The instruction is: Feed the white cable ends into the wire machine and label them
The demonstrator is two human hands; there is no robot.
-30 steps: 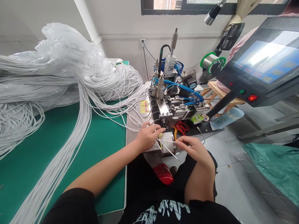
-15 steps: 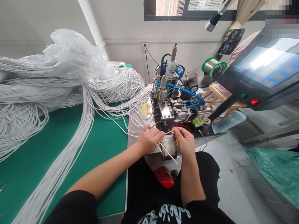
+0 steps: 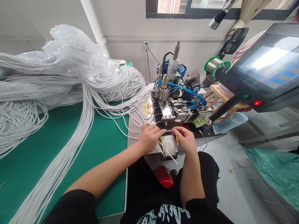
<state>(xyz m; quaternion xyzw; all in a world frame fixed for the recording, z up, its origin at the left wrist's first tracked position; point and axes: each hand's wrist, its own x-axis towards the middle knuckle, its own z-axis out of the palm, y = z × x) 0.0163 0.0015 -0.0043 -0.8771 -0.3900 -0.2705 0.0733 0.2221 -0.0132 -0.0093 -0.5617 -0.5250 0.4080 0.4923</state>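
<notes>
Right at the near edge of the machine point(image 3: 174, 107), left hand point(image 3: 149, 137) and right hand point(image 3: 187, 140) each pinch an end of one white wire point(image 3: 169, 131), stretched taut between them (probably to line it up), spare cables point(image 3: 77, 93) heaped far left.

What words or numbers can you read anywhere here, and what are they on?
None can be read.
Black shirt: white lettering, cut off and unreadable.
Touchscreen: buttons blurred by glare.
Yellow sticker: only a red arrow, no words.
White label by the hands: print too small.
</notes>
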